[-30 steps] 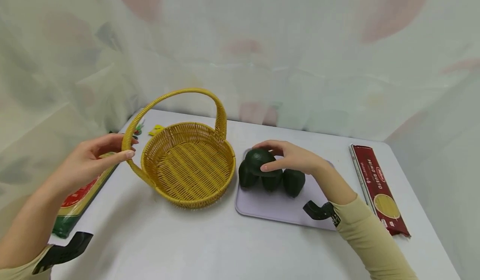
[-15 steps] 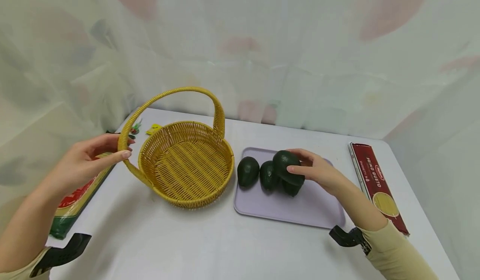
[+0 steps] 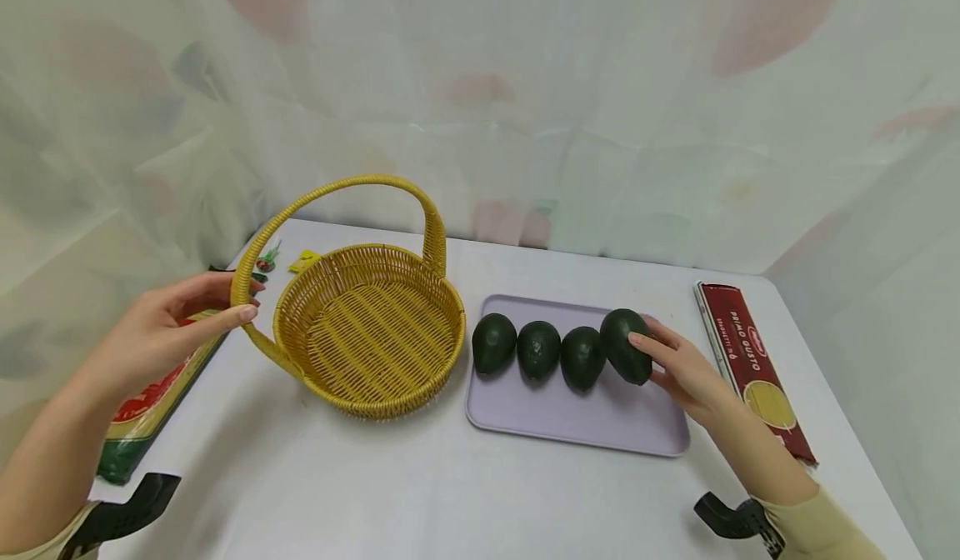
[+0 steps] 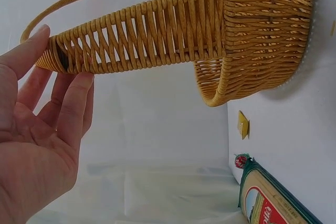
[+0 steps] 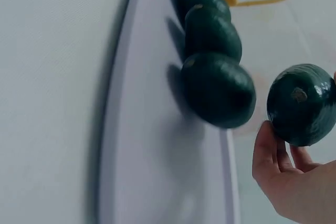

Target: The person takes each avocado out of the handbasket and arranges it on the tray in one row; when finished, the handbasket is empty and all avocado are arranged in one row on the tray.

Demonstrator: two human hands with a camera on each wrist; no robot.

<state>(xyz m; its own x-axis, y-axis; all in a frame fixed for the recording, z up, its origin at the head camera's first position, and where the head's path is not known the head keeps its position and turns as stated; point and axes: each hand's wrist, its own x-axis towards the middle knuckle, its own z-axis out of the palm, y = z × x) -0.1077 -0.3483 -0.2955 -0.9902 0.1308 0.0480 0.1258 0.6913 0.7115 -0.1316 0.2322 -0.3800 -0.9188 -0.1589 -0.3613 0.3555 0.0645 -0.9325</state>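
Observation:
My left hand [image 3: 176, 327] pinches the side of the tall arched handle of a yellow wicker basket [image 3: 375, 402], thumb on one face and fingers on the other. The basket's inside is bare in the head view. My right hand [image 3: 686, 368] holds a dark green avocado [image 3: 625, 346] over the right part of a lilac tray [image 3: 570, 427]. In the right wrist view this avocado [image 5: 302, 103] hangs above the tray surface, fingertips beneath it. Three more avocados lie in a row on the tray: a left one [image 3: 494, 343], a middle one [image 3: 538, 350] and a right one [image 3: 582, 358].
A red spaghetti packet [image 3: 753, 368] lies right of the tray. On the left, behind my forearm, lies a green and yellow packet [image 4: 268, 203]. A small yellow packet [image 3: 303, 261] sits behind the basket. Patterned curtains [image 3: 585, 110] close off the table's back and sides.
My right hand has carried the avocado rightward, from above the left avocados to the tray's right end, uncovering the row of three. My left hand keeps its hold on the basket handle.

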